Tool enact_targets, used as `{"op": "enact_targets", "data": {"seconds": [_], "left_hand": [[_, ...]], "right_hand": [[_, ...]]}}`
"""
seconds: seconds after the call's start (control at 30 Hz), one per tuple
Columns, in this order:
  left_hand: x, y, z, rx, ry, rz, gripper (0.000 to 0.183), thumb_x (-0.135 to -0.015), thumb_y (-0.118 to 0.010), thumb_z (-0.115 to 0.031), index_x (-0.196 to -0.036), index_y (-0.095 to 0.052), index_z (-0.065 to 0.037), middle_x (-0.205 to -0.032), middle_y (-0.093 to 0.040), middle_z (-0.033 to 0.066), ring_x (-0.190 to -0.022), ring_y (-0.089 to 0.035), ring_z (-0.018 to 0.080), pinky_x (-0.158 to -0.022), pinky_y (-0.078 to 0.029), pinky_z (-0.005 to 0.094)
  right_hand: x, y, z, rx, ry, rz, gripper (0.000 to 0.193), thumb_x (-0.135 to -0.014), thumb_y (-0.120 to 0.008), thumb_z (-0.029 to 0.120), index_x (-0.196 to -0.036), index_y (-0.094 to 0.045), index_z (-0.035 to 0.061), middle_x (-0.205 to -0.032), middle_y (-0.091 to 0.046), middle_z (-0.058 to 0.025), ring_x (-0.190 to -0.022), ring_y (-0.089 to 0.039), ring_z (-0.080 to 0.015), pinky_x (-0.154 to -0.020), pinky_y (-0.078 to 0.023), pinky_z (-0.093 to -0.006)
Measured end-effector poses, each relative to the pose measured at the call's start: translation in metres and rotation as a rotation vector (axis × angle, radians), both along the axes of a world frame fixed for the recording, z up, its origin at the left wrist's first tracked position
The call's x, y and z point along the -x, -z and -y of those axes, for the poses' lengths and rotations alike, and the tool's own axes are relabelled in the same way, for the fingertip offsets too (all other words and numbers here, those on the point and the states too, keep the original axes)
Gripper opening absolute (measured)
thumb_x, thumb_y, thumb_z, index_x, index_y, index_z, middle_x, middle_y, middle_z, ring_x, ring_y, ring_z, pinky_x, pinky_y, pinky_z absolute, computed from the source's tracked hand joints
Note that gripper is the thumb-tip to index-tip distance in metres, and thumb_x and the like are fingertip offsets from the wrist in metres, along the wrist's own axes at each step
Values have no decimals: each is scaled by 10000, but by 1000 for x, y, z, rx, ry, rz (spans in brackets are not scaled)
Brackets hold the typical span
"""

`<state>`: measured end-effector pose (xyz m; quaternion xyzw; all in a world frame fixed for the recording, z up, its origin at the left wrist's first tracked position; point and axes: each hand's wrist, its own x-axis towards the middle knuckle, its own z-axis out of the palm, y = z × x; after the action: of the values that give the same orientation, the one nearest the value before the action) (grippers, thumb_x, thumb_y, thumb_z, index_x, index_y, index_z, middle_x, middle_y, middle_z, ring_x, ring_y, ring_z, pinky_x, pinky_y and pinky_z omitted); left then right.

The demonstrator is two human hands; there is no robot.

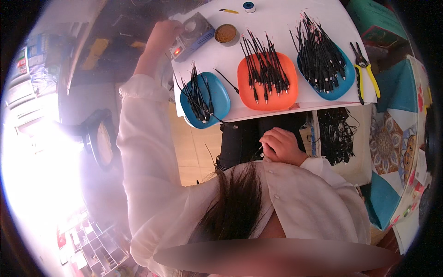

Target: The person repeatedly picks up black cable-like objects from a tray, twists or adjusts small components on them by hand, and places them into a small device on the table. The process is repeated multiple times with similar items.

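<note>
Grey box (199, 40) is sitting at the tabletop's (286, 16) far left, you're apparently adjusting it, left hand (166, 34) touching with grip unclear, right hand (280, 145) resting curled, contents unclear, next move seemingly calling for steadiness.

And in it came, hard light from the left, burning that side to blank white! The left sleeve (147, 134) caught the glow, pale haze veiled the dark far-left corner, and the white tabletop (272, 21) showed bright and readable. An orange-red lamp glowed on the boxy device (197, 39)! To the right, the cable tangle (339, 136) sank into shadow. Edges bowed, the rim went black, and a smooth blur smeared the near edge.
</note>
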<state>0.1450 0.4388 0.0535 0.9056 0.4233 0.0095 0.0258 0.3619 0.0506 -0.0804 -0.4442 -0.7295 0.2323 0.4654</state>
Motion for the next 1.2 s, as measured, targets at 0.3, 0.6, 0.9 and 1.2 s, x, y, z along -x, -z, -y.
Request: {"op": "enact_targets", "data": {"seconds": [0.3, 0.6, 0.9, 1.2], "left_hand": [[-16, -88, 140, 40, -127, 533, 169, -874, -672, -141, -979, -706, -13, -810, -704, 37, -760, -643, 83, -640, -475, 214], [-118, -154, 325, 1106, 425, 1346, 270, -977, -486, -79, -1213, -526, 44, -981, -607, 137, -682, -424, 92, -622, -354, 205], [-190, -116, 372, 1094, 605, 1276, 506, -935, -518, -67, -1395, -345, 57, -1323, -510, 250, -1269, -487, 304, -988, -475, 355], [-42, -16, 347, 1167, -270, 1016, 275, -863, -577, -12, -1131, -606, 39, -1041, -664, 113, -918, -617, 177, -797, -488, 292]], "right_hand": [[1, -23, 7, 59, -19, -105, 85, -807, -631, 100, -871, -602, 52, -863, -617, -89, -788, -611, -282, -703, -514, -377], [-15, -163, 36, -232, -18, -627, 532, -948, -582, 249, -1338, -363, -40, -1244, -528, -168, -1147, -539, -247, -997, -399, -342], [-106, -191, 152, 11, 660, -347, 235, -1025, -406, 238, -1008, -497, 22, -727, -504, -24, -652, -471, -95, -604, -397, -235], [-220, 77, 121, 921, 667, 104, 342, -1010, -416, 309, -1042, -482, -24, -819, -632, -190, -776, -634, -348, -694, -473, -443]]}}
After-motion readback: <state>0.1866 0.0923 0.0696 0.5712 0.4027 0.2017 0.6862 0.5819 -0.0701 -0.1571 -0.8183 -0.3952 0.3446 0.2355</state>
